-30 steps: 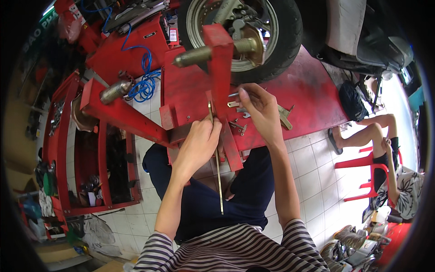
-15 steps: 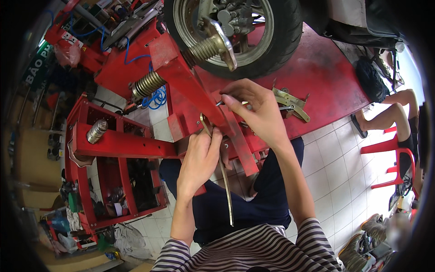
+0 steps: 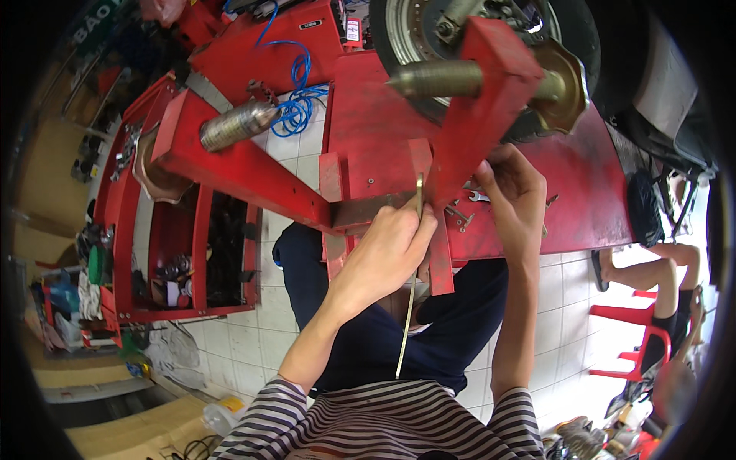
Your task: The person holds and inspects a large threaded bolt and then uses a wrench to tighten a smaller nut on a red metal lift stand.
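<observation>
Head view: left hand (image 3: 392, 249) mid-frame, closed around a long thin metal bar (image 3: 406, 330) that runs down to lower centre over dark trousers (image 3: 452, 341); right hand (image 3: 517, 192) right of centre, fingers bent in close beside the upright red arm (image 3: 469, 126), can't tell if they hold anything. Loose bolts (image 3: 462, 217) and a wrench (image 3: 478, 197) lie on the red platform (image 3: 368, 115) between the hands, wheel (image 3: 579, 38) upper right, blue hose (image 3: 295, 116) coiled upper left of centre.
</observation>
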